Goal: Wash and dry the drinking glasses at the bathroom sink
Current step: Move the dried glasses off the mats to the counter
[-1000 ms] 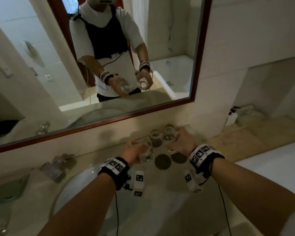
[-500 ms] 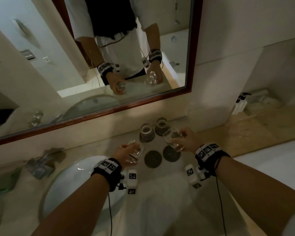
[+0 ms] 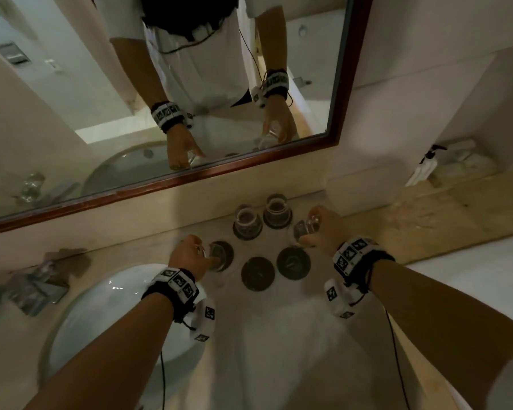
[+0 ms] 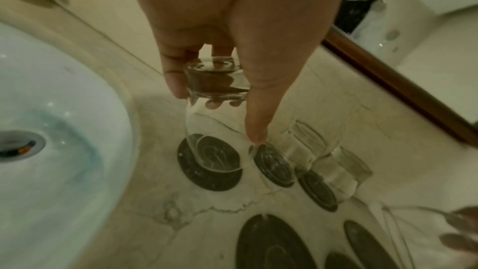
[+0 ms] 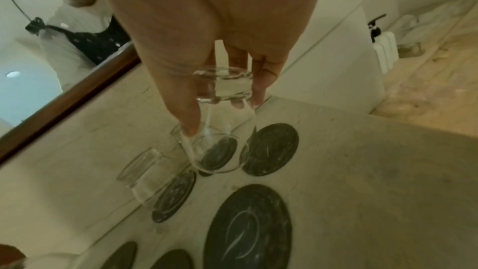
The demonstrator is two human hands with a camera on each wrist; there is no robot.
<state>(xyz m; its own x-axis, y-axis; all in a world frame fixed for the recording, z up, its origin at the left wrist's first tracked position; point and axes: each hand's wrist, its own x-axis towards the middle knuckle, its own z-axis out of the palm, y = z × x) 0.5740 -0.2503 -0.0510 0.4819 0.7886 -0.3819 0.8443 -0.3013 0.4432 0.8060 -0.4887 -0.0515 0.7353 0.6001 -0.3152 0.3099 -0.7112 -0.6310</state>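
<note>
A bathroom — sink [image 3: 80, 315], mirror [image 3: 335, 137], marble counter [image 3: 279, 335].

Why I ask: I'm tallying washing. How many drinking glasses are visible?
4 glasses: one in left hand, one in right hand, two inverted on rear coasters; others may be hidden.

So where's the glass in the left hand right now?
Head view: the glass is gripped upside down by the left hand over the leftmost coaster, beside the sink.

Two clear glasses [image 3: 274, 213] inverted on coasters; two more [image 4: 217, 114] held, mouth-down.
</note>
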